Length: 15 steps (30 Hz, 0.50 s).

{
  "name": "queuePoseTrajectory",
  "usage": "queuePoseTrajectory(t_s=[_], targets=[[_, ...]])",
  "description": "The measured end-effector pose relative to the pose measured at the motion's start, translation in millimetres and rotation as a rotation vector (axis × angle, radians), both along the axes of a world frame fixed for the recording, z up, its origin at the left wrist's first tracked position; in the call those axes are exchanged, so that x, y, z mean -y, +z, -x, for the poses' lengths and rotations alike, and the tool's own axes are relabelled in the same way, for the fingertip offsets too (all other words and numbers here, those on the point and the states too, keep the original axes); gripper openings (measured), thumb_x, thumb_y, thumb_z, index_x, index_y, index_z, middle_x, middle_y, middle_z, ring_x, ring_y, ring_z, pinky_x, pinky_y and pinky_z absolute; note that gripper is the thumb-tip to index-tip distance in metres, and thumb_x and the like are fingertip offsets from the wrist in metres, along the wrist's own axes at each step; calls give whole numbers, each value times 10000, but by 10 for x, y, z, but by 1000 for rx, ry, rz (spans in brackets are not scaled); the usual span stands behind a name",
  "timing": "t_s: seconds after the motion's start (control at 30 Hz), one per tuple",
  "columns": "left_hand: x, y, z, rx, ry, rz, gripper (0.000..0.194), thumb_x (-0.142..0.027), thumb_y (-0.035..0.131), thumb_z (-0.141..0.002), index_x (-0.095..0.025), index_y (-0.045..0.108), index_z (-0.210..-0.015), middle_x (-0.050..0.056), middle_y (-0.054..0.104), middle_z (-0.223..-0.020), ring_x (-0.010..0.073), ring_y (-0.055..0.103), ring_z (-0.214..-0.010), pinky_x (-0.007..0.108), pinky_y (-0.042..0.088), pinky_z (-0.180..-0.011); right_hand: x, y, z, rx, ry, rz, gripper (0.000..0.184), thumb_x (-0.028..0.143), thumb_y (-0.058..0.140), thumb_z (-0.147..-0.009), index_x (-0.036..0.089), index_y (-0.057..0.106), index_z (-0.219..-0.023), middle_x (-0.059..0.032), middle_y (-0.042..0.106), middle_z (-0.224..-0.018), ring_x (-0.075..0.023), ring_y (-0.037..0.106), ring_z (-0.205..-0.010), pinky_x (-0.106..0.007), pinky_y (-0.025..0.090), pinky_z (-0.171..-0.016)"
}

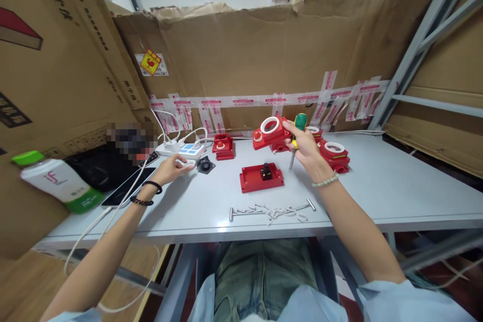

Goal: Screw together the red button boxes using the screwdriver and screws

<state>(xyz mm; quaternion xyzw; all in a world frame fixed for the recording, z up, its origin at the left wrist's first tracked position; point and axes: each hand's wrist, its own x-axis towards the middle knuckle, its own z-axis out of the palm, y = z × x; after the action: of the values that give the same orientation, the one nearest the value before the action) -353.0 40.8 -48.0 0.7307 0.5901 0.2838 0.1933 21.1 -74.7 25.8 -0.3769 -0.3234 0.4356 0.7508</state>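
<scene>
My right hand (304,145) is closed around a red box-shaped housing (279,137) with a white ring round its opening, raised above the table. The same hand also holds a screwdriver (300,123) with a green and yellow handle, its shaft pointing down. At the left, the fingers of my left hand (169,168) are pinched on a small white ring-shaped piece (188,163). Just beside it lies a black square part (206,165) with a round centre. Below the raised housing rests a red base (251,181) with a black switch block (266,172) in it.
Another red housing (223,147) stands near the power strip (192,150). More red housings (335,155) sit behind my right wrist. T-handled rods (247,212) and screws lie near the front edge. A bottle (56,181), phone (126,188) and cables occupy the left. Cardboard (241,55) walls the back.
</scene>
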Motion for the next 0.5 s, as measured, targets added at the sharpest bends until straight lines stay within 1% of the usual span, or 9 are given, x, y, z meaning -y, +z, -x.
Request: queuePoseTrajectory(t_s=[0.07, 0.13, 0.2, 0.23, 0.3, 0.37, 0.43, 0.47, 0.5], targets=[[-13, -53, 71, -83, 14, -36, 552, -668, 726, -510, -197, 555, -739, 1, 644, -596, 188, 567, -591, 261, 375, -589, -2, -2, 6, 9, -8, 3, 205, 165, 797, -684, 149, 637, -811, 53, 561, -596, -18, 417, -407, -143, 275, -323], [-7, -85, 83, -151, 14, -109, 495, -632, 728, -544, -199, 549, -705, 28, 657, -662, 207, 581, -643, 279, 395, -618, -1, -8, 19, 22, -6, 1, 213, 173, 800, -681, 151, 628, -805, 57, 553, -592, -16, 411, -407, -144, 278, -328], [49, -55, -1, -164, -11, -227, 447, -603, 709, -610, -197, 557, -718, 47, 663, -730, 214, 580, -679, 297, 420, -653, 4, -18, 44, 56, 29, -2, 232, 188, 805, -677, 154, 624, -817, 64, 533, -568, -20, 409, -407, -147, 279, -333], [101, -11, -88, -141, -37, -293, 425, -592, 684, -660, -194, 568, -751, 55, 666, -768, 214, 577, -692, 308, 435, -673, 10, -25, 63, 83, 56, -4, 252, 200, 815, -668, 156, 623, -827, 69, 520, -554, -23, 407, -404, -150, 280, -335], [251, 130, -354, -44, -155, -431, 390, -562, 614, -781, -182, 595, -865, 74, 676, -884, 214, 590, -765, 328, 471, -749, 27, -40, 115, 150, 108, -10, 308, 235, 840, -642, 157, 620, -843, 76, 504, -535, -26, 405, -399, -157, 278, -337], [427, 306, -718, 50, -327, -570, 389, -518, 555, -879, -174, 592, -1056, 95, 660, -1039, 216, 606, -873, 350, 491, -825, 53, -56, 181, 219, 134, -22, 360, 282, 853, -625, 154, 612, -860, 76, 505, -536, -26, 401, -395, -159, 267, -334], [575, 464, -1113, 58, -504, -698, 417, -473, 530, -930, -194, 534, -1240, 109, 611, -1188, 234, 585, -1053, 381, 479, -930, 84, -70, 244, 286, 135, -43, 395, 333, 851, -623, 153, 601, -870, 79, 501, -530, -28, 398, -388, -158, 254, -325], [625, 520, -1295, 36, -581, -745, 442, -460, 529, -941, -209, 497, -1303, 116, 569, -1268, 246, 551, -1146, 405, 456, -990, 100, -76, 271, 314, 134, -56, 406, 359, 849, -621, 157, 594, -863, 83, 494, -522, -30, 395, -382, -160, 250, -319], [656, 556, -1454, 13, -636, -789, 467, -465, 536, -940, -221, 478, -1333, 121, 538, -1306, 261, 515, -1207, 432, 434, -1031, 114, -80, 293, 335, 133, -67, 412, 382, 847, -616, 162, 585, -845, 88, 485, -514, -32, 393, -377, -162, 249, -315]])
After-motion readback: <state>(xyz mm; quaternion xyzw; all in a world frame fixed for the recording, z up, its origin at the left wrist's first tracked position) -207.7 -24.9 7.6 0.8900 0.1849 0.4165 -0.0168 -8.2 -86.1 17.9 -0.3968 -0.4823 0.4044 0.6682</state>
